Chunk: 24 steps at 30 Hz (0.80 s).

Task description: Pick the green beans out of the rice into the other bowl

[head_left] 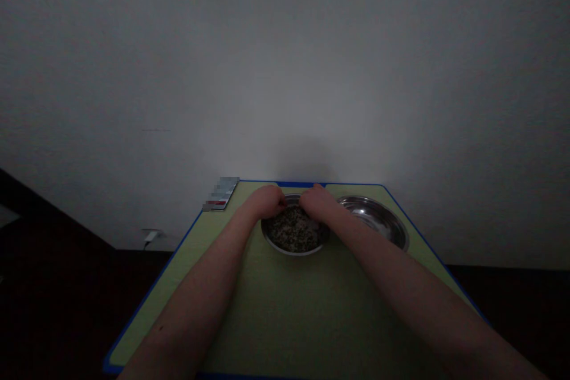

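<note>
- In the head view, a metal bowl (296,254) is standing toward the far side of a green table (285,314), holding a speckled mix of dark and pale bits (294,233); its place between the forearms is probably letting both hands meet over it.
- The left hand (269,202) is bending over the bowl's left rim, fingers curling inward; whether they are pinching anything I cannot tell.
- The right hand (317,204) is reaching over the bowl's far right part, also curling, likely so that both hands are working from opposite sides; its fingertips are hiding, so I cannot tell what it is gripping, if anything.
- A second bowl (386,222) is sitting just right of the first, partly hiding behind the right forearm; it is presumably staying that close for easy reach.
- A flat item (221,195), partly pixelated, is lying left of the bowl, at the table's edge, seemingly keeping out of the arms' way.
- Beyond the bowl, a pale wall (303,71) is rising behind the table.
</note>
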Tool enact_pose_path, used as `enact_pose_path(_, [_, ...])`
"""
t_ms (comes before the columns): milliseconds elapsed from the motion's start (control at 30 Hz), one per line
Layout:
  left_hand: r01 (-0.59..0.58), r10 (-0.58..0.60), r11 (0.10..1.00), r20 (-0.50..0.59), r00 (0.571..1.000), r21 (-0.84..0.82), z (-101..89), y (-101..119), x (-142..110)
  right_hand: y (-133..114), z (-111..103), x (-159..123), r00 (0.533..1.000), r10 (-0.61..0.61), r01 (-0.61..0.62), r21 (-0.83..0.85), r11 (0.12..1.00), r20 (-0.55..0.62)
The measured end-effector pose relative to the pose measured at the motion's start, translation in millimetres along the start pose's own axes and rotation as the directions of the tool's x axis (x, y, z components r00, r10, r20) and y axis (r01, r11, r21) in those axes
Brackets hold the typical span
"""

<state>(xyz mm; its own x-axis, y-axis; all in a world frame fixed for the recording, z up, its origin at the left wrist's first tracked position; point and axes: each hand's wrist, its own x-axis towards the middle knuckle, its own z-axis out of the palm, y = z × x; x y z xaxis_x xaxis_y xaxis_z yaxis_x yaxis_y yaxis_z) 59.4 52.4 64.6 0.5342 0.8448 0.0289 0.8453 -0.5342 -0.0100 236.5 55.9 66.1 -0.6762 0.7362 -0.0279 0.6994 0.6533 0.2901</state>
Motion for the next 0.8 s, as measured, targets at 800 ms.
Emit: enact_pose_path(800, [-0.054, 0.064, 0.975, -0.037, 0.997, 0.213, 7.0, 18.1, 2.6, 53.7, -10.7, -75.2, 0.989, 0.109, -0.051, 0.466, 0.883, -0.098])
